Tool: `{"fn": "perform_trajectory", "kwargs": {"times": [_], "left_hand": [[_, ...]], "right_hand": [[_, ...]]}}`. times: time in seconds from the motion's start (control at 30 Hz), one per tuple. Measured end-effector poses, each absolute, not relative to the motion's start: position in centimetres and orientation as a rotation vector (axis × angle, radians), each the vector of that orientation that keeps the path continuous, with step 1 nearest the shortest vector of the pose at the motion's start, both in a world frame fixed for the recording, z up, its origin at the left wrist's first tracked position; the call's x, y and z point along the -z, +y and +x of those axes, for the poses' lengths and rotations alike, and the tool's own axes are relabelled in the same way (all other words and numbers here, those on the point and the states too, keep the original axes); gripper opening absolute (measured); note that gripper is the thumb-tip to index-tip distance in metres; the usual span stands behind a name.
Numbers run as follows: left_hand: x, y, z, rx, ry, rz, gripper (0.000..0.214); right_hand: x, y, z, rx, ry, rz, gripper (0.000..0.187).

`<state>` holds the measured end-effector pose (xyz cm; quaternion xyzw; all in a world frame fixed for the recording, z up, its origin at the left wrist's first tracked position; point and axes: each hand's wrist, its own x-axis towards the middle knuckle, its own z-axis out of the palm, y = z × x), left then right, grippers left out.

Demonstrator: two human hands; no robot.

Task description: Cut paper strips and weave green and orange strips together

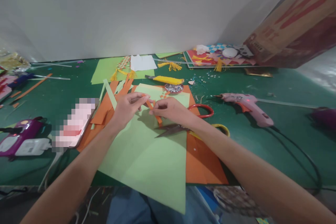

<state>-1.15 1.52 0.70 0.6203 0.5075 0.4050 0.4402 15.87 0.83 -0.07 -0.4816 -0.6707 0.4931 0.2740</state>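
Observation:
An orange paper strip (pixel 158 119) slants between my two hands, above light green paper sheets (pixel 147 154). My left hand (pixel 132 106) pinches its upper end between thumb and fingertips. Lower down, the fingers of my right hand (pixel 168 107) are closed on the same strip. Scissors with a red and a yellow handle loop (pixel 201 111) lie under my right wrist, blades parted and pointing left. A small orange-and-green woven piece (pixel 165 95) lies just beyond my hands. Orange paper (pixel 207 164) spreads beneath the green sheets.
On the right rests a pink glue gun (pixel 245 106) with a glue stick and cable. A yellow cutter knife (pixel 168 79) lies behind my hands. Left are a phone (pixel 76 122), a purple power adapter (pixel 23 136) and cut paper strips (pixel 105 105). A craft-filled tray (pixel 187 59) stands by the wall.

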Motion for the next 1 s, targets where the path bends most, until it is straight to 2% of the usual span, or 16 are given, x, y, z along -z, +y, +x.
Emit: {"fn": "perform_trajectory", "kwargs": {"times": [1.0], "left_hand": [[0.0, 2.6, -1.9, -1.228, 1.346, 1.313, 0.024]], "right_hand": [[-0.4, 1.2, 16.5, -1.401, -1.817, -1.368, 0.034]]}}
